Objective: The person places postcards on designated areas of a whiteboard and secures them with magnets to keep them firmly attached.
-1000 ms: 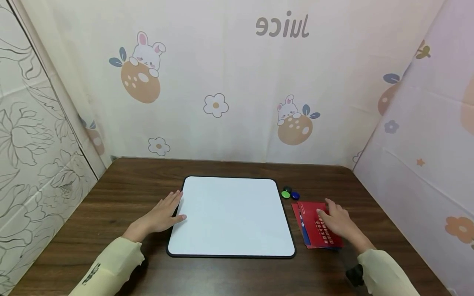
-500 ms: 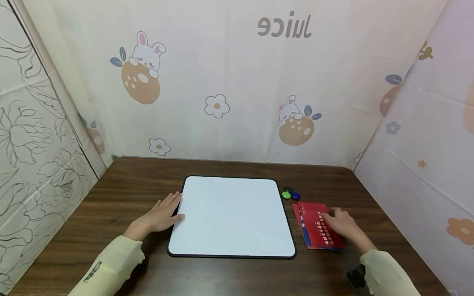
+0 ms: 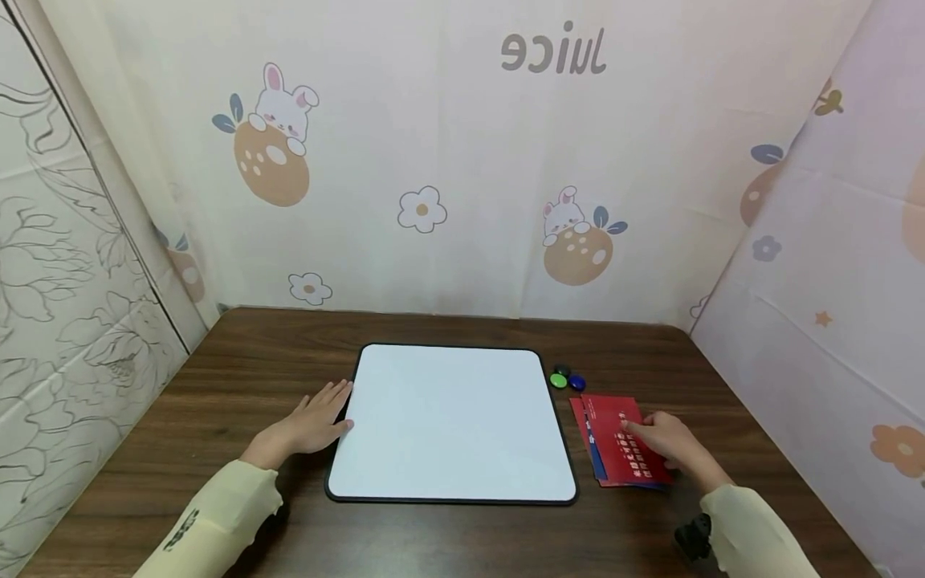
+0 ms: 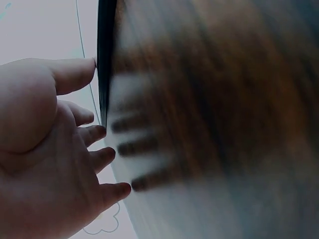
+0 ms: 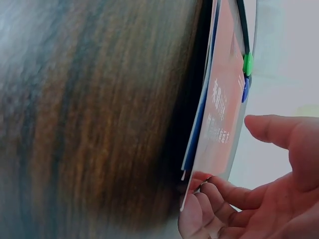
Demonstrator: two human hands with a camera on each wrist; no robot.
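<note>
A red printed card (image 3: pixel 609 429) lies atop other cards (image 3: pixel 579 412) right of a whiteboard (image 3: pixel 458 429), the right hand (image 3: pixel 670 443) with bent fingers at its edge, whether gripping I cannot tell, while the left hand (image 3: pixel 309 425), straight-fingered and released, touches the whiteboard's left edge, and three discs (image 3: pixel 559 381) lie beyond the cards.

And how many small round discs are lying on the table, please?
3: the green disc, just right of the whiteboard; the blue disc, farther right; and the dark disc, just behind them. No others show.
</note>
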